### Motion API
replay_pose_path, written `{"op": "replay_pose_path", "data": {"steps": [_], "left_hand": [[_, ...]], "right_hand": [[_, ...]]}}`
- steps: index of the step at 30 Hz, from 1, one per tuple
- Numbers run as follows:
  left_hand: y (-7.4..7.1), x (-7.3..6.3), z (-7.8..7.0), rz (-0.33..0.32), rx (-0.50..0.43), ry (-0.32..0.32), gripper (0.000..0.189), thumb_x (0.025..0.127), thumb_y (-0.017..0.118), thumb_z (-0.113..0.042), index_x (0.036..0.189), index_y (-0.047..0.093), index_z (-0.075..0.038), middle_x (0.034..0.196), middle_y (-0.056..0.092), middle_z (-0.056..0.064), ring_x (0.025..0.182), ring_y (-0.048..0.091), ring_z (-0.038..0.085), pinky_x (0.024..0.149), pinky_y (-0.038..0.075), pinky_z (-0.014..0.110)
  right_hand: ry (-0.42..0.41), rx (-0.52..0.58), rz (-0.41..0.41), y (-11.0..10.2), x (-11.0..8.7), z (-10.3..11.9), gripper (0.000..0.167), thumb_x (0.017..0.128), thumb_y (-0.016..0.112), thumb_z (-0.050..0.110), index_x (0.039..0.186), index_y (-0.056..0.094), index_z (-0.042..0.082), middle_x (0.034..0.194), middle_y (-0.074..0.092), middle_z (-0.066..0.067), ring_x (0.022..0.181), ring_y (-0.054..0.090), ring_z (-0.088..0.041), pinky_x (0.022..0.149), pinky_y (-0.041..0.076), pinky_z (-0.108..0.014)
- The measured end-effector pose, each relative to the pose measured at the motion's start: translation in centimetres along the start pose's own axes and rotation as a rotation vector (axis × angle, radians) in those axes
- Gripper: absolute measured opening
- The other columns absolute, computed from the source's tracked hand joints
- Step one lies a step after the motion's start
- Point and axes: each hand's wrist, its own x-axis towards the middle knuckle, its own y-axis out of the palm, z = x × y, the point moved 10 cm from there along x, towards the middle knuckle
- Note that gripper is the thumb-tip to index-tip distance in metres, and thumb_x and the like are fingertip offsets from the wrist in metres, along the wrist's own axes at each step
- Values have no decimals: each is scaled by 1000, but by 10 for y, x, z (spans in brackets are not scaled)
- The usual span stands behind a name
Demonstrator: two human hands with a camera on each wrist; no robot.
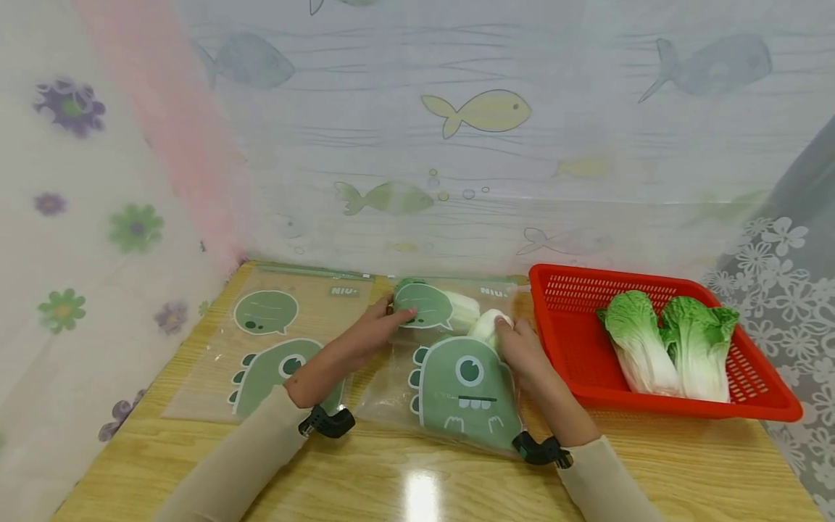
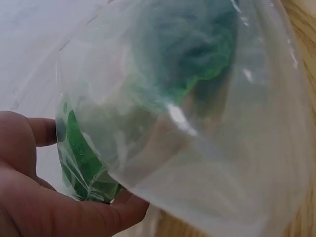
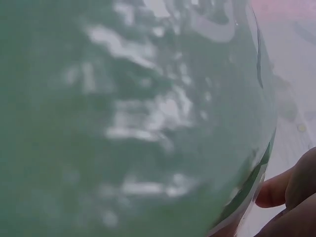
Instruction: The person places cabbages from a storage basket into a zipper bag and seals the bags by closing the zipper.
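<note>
A clear zip bag printed with a green dinosaur lies in the middle of the table with Chinese cabbage inside, its white stem ends showing near the top. My left hand grips the bag's upper left side around the leafy end. In the left wrist view, thumb and fingers curl about green leaf under the plastic. On the opposite side, my right hand holds the bag's right edge by a white stem end. The bag's green print fills most of the right wrist view, with fingertips at its edge.
A second printed zip bag lies flat at the left, partly under the left forearm. Two Chinese cabbages lie in a red plastic basket on the right. Patterned curtains hang behind and beside the wooden table.
</note>
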Motion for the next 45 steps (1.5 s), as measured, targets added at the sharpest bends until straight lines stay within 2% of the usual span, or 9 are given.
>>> {"op": "replay_pose_path", "data": {"steps": [6, 12, 16, 23, 28, 33, 35, 40, 45], "left_hand": [[3, 3, 0, 8, 108, 54, 82, 111, 55, -35, 169, 9, 2, 172, 22, 22, 160, 20, 37, 128, 22, 56], [6, 1, 11, 8, 149, -22, 92, 110, 57, -41, 170, -1, -3, 177, 4, 20, 162, 9, 39, 122, 32, 62], [10, -1, 12, 31, 156, -34, 94, 110, 56, -41, 169, -7, -3, 176, -3, 21, 162, 9, 41, 118, 36, 64], [6, -3, 13, 13, 135, -49, 92, 109, 59, -38, 168, 1, 2, 172, 16, 28, 157, 27, 42, 114, 43, 60], [6, -6, 14, 20, 152, -59, 89, 110, 58, -36, 168, 3, 3, 167, 28, 30, 152, 37, 41, 111, 47, 54], [7, -8, 12, 12, 198, -33, 87, 109, 59, -37, 168, 8, 2, 164, 34, 27, 146, 44, 39, 98, 53, 44], [6, -8, 12, 12, 216, -35, 88, 108, 60, -38, 169, 9, 1, 162, 37, 26, 142, 48, 37, 94, 55, 41], [-7, -8, 12, 5, 248, -56, 85, 108, 62, -40, 168, 17, -1, 156, 44, 26, 128, 62, 37, 92, 61, 42], [-29, -9, 2, -16, 274, -27, 73, 109, 62, -34, 163, 29, 1, 153, 48, 26, 126, 66, 37, 100, 58, 46]], "right_hand": [[-8, -19, 5, 0, 1, 0, 54, 114, 39, 32, 150, 34, -8, 140, 42, -28, 128, 41, -43, 117, 33, -60], [-48, -29, 11, 2, 0, 5, 48, 114, 40, 26, 149, 37, -6, 139, 46, -29, 128, 45, -45, 116, 36, -61], [-92, -75, 13, 4, 1, 9, 55, 113, 43, 26, 157, 31, -6, 146, 40, -30, 134, 41, -47, 119, 32, -65], [-143, -238, 32, 6, -8, 21, 86, 108, 55, 26, 168, -1, -1, 155, 30, -34, 137, 38, -49, 118, 34, -68], [-187, -317, 94, 7, -22, 26, 95, 106, 59, 23, 167, -10, 0, 159, 22, -37, 141, 33, -51, 120, 31, -68], [-240, -349, 167, 9, -33, 28, 80, 108, 57, 22, 166, 8, -4, 160, 18, -35, 139, 33, -51, 116, 36, -70], [-252, -353, 180, 9, -36, 29, 78, 108, 57, 23, 165, 11, -4, 164, 12, -34, 142, 30, -52, 117, 33, -71], [-270, -371, 188, 6, -41, 35, 81, 108, 58, 28, 168, 9, 2, 168, 6, -31, 145, 28, -53, 118, 30, -72], [-360, -396, 151, -4, -49, 53, 73, 106, 64, 27, 164, 27, 2, 164, 28, -28, 145, 37, -50, 116, 34, -72]]}}
